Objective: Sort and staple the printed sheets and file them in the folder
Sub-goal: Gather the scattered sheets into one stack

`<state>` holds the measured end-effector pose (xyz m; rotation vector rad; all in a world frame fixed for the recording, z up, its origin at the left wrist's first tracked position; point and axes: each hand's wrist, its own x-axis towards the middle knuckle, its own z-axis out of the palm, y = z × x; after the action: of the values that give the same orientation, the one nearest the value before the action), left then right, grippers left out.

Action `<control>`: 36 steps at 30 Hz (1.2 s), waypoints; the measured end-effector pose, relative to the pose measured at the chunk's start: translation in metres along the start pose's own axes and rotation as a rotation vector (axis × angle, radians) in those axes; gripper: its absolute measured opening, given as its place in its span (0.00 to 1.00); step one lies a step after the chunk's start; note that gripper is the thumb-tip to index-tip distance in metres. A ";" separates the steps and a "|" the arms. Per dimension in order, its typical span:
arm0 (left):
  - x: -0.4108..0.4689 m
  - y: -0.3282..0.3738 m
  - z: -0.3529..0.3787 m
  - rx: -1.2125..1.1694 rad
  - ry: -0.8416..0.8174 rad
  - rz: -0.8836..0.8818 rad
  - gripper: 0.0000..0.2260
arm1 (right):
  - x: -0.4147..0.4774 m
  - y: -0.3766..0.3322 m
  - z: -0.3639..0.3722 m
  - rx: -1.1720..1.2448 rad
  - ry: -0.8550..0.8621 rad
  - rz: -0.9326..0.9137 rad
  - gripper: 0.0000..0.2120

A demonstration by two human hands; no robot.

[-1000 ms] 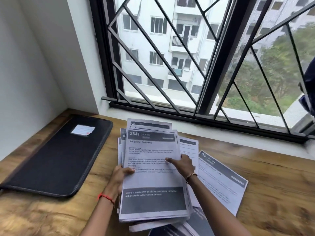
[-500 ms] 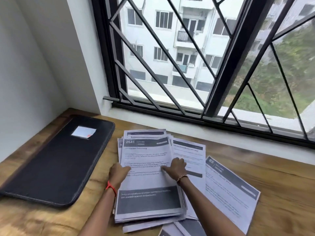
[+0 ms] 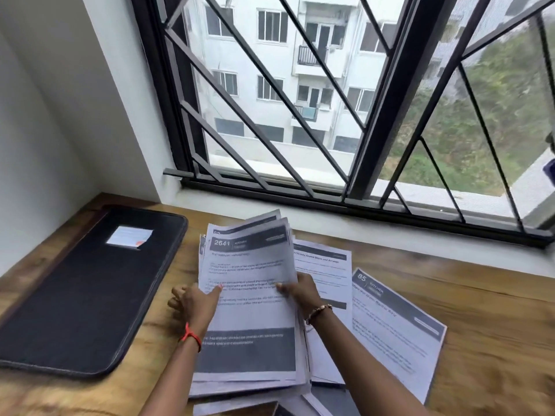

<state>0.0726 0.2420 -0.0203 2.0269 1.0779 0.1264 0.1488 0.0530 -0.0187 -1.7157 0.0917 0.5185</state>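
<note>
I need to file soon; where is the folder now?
The folder lies closed on the desk's left side, beside the sheets, near the left hand.

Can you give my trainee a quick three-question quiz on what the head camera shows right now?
1. True or false: the black folder lies closed on the wooden desk.
2. What number is printed at the top of the sheet on the stack between the left hand and right hand?
3. Which is right of the stack? A) the folder B) the sheet headed 85 C) a stapler

Key
1. True; it lies flat and closed, left of the papers.
2. 2641.
3. B; no stapler is in view.
</note>
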 end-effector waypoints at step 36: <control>0.002 0.049 0.027 -0.712 -0.670 -0.048 0.14 | -0.003 -0.002 -0.084 0.168 0.229 0.021 0.29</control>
<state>0.1177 0.2124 -0.0043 1.2478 0.5359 -0.1680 0.1714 -0.0273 -0.0058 -1.6052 0.3093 0.3181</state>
